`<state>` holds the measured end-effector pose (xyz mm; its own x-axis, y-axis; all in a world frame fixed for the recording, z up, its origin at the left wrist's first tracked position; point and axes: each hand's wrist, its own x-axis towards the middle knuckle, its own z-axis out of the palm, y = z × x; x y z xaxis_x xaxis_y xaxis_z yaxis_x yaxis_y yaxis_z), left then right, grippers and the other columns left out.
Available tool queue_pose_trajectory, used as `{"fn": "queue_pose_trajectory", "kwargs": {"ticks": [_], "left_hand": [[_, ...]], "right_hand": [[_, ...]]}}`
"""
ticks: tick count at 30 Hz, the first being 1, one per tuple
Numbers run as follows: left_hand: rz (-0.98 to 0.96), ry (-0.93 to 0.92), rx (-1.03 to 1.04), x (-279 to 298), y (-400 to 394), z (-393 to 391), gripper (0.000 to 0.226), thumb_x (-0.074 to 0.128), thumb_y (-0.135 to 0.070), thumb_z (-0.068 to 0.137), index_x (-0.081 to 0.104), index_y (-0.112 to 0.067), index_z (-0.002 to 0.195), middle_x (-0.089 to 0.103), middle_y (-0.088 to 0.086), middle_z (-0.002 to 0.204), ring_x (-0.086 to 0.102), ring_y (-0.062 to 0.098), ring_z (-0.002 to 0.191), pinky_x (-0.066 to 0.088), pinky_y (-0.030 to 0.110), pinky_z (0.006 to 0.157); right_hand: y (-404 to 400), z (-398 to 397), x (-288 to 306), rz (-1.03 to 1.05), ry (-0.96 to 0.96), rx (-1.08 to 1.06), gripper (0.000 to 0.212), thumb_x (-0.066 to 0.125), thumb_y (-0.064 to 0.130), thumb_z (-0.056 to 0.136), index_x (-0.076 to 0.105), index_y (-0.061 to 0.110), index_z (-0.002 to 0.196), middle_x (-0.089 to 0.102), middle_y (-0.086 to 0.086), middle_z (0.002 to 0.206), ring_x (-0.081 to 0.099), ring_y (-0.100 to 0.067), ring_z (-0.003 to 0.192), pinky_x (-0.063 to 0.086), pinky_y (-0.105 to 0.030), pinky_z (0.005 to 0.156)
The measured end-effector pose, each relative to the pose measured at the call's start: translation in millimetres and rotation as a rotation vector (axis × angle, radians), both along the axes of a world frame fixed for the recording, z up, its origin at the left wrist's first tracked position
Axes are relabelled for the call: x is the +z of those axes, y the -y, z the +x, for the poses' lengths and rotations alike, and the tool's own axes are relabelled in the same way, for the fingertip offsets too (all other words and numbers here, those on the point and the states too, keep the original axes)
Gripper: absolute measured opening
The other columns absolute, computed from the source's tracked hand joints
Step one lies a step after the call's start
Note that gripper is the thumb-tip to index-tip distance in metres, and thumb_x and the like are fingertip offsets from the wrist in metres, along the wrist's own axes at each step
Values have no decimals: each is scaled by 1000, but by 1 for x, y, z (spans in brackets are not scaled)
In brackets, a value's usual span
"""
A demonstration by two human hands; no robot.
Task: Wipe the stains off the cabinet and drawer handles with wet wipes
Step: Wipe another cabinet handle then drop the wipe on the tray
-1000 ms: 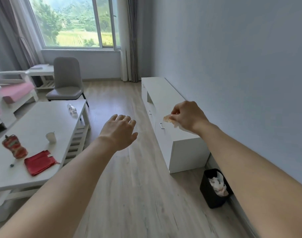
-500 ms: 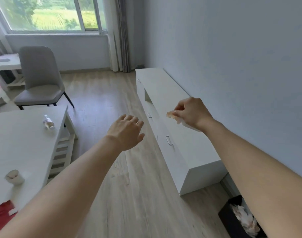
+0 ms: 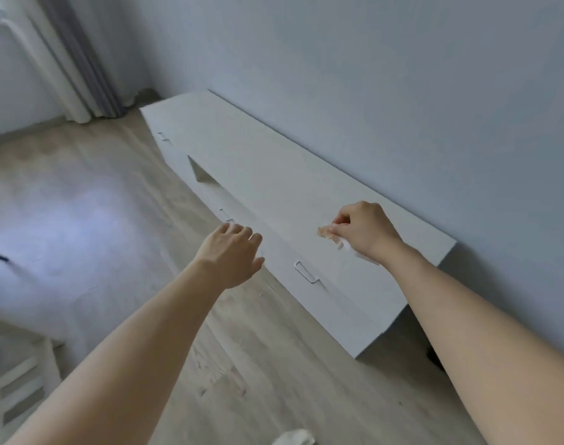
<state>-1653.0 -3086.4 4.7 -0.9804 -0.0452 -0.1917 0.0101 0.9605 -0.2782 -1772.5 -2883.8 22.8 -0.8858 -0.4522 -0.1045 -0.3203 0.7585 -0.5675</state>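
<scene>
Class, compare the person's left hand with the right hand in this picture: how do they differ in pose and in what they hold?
The left hand is open with relaxed fingers and holds nothing; the right hand is curled and pinches a stained white wet wipe. The left hand hangs over the pale wooden floor by the front of the long white low cabinet; the right hand is over the cabinet's top. Both reach forward on bare arms, backs toward the camera.

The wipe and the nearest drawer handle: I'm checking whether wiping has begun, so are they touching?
Apart. The head view shows the wipe pinched in the right hand over the cabinet top, with bare white surface between it and the nearest handle.
</scene>
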Motion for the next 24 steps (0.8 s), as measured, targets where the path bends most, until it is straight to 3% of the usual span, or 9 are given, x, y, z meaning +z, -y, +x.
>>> {"fn": "queue_pose_trajectory", "kwargs": {"ticks": [13,24], "left_hand": [[47,149,-365,-90,73,-197,49,31,-46,101,36,-16,140,41,2,143,35,19,133,24,31,111],[85,234,-623,-191,114,-251,54,32,-44,102,25,-13,145,32,4,149,28,20,138,18,34,115]], "right_hand": [[52,-124,-89,10,170,-371,9,65,18,87,70,11,85,70,-5,83,64,-19,79,53,-34,76],[101,-133,-179,31,308,-587,9,63,18,88,67,16,80,68,-1,78,62,-17,81,50,-32,73]]}}
